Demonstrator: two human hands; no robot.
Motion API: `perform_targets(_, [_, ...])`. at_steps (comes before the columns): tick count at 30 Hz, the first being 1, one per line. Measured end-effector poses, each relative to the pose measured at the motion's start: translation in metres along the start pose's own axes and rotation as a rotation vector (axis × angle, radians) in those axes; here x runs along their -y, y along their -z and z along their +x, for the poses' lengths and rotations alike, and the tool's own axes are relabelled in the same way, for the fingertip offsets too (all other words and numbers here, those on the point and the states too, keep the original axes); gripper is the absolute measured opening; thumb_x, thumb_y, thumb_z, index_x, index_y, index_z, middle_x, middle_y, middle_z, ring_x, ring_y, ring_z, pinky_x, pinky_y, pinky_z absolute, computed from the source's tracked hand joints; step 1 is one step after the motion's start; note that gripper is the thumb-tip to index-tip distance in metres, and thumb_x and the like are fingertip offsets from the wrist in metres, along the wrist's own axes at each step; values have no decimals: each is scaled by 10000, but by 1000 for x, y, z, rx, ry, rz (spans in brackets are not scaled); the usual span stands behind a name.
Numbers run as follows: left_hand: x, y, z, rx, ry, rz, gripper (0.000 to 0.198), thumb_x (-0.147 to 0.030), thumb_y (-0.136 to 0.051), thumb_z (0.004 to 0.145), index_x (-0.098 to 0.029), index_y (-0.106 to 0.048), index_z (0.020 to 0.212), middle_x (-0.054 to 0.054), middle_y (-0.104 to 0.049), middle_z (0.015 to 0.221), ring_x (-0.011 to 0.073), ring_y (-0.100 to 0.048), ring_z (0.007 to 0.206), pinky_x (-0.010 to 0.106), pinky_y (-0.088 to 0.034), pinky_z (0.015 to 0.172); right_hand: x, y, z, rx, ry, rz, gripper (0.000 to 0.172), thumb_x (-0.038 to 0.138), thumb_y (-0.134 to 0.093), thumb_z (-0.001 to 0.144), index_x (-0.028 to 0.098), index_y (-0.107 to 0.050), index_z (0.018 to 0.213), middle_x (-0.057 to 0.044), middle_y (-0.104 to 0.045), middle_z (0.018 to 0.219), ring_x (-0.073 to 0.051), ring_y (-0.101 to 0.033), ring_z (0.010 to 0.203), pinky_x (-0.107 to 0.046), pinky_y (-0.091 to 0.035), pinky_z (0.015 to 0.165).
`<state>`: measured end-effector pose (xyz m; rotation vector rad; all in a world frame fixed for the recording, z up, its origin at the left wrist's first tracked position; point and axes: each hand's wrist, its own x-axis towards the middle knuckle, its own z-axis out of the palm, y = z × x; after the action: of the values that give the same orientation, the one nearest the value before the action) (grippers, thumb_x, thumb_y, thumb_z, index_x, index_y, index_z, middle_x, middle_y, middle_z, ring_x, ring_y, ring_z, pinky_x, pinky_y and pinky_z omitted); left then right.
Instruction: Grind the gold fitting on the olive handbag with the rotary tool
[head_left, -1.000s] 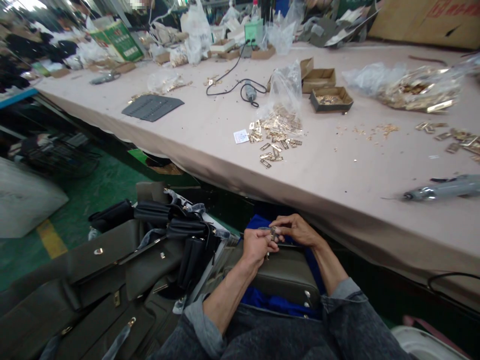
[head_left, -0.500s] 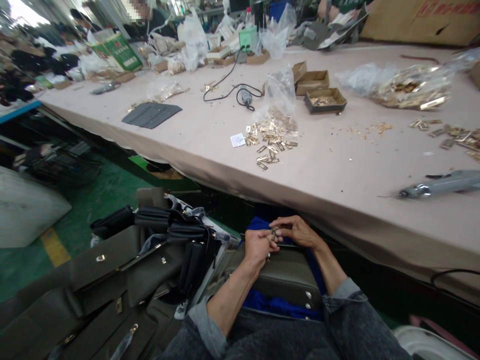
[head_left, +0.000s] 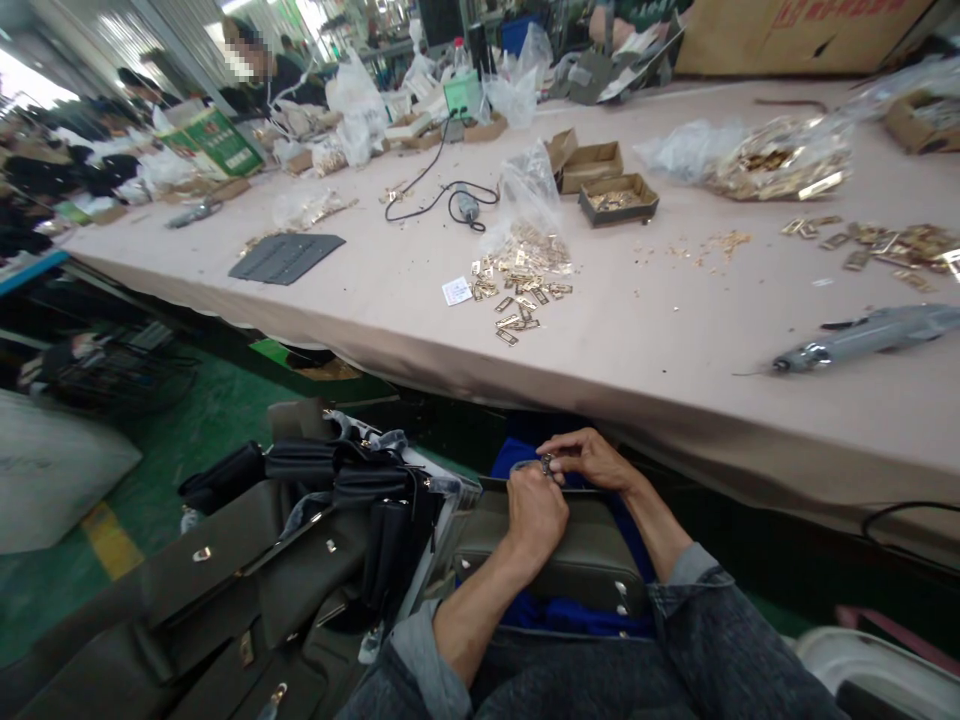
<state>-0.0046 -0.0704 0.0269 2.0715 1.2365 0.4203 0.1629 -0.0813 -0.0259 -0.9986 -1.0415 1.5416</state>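
Note:
An olive-green bag point(head_left: 577, 560) lies on my lap over blue cloth, below the table edge. My left hand point(head_left: 534, 512) rests on its top edge, fingers curled. My right hand point(head_left: 589, 458) meets it from the right, and both pinch a small metal fitting point(head_left: 546, 464) at the bag's rim. The fitting is tiny and mostly hidden by my fingertips.
A pile of olive and black bags point(head_left: 300, 530) lies to my left. On the pink table point(head_left: 390, 290) are gold metal fittings point(head_left: 517, 290), a plastic bag point(head_left: 529, 190), small cardboard boxes point(head_left: 619, 198), a grey electric screwdriver point(head_left: 862, 338) and a dark mat point(head_left: 286, 257). People work at the far end.
My left hand has turned over onto the bag's top edge, knuckles up. The view has tilted slightly; my right hand stays pinched at the fitting.

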Motion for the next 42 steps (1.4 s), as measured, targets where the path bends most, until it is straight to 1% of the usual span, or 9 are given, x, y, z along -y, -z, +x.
perform_targets(8, [-2,-10,0,-16,82,39,178,-73,-560,863,-94,-736,863,209,-700,831,318,-675,812,339,-436,779,-5,2,1,-3,-7,55,348,337,-826,774,126,-776,1046,-64,-700,822,-170,-615,672,-286,-510,685])
perform_targets(15, [-10,-12,-1,84,31,386,257,-35,-455,901,-75,-708,920,163,-716,880,287,-688,825,331,-446,723,-10,5,2,2,16,55,395,366,-852,754,112,-783,1049,-61,-683,764,-172,-605,655,-282,-497,653])
perform_targets(19, [-6,-14,-1,45,27,365,234,-50,-475,901,-104,-700,864,140,-726,824,278,-703,812,319,-436,710,-11,6,2,4,60,71,351,351,-855,765,127,-794,1028,-52,-665,757,-173,-608,652,-288,-489,646])
perform_targets(24, [-3,-16,-1,-6,38,357,201,-77,-503,894,-100,-702,880,167,-730,820,305,-714,790,327,-413,664,-9,5,1,1,97,-41,317,379,-829,795,150,-805,1013,-49,-653,813,-167,-616,669,-289,-494,665])
perform_targets(29, [-4,-17,-2,-5,50,336,199,-62,-518,872,-84,-716,872,195,-731,809,325,-720,792,329,-416,664,-5,4,0,14,103,-179,325,435,-786,827,162,-810,1002,-55,-658,831,-166,-611,682,-277,-488,663])
perform_targets(34, [-9,-15,-2,5,81,311,225,-66,-518,866,-38,-741,881,251,-724,820,368,-720,817,345,-450,687,0,2,1,29,132,-294,289,412,-752,857,161,-812,987,-56,-656,824,-176,-622,702,-270,-488,657])
perform_targets(38, [-8,-14,-1,-39,115,197,213,-69,-575,831,-28,-763,921,286,-722,861,391,-716,878,361,-490,768,-3,0,4,-67,119,-309,318,424,-771,834,135,-810,962,-67,-674,799,-188,-639,680,-261,-488,616])
perform_targets(40, [-1,-14,1,-29,174,-10,194,-76,-600,825,-64,-777,903,246,-736,822,349,-730,829,339,-512,768,-6,-1,5,-111,94,-268,352,446,-784,817,117,-806,939,-71,-674,765,-186,-635,640,-259,-489,584])
perform_targets(42, [8,-14,3,23,302,-340,206,-83,-585,836,-83,-782,896,195,-749,793,282,-735,720,301,-537,694,-10,-1,5,-113,84,-216,378,458,-801,796,109,-802,940,-73,-676,761,-186,-637,629,-260,-498,574])
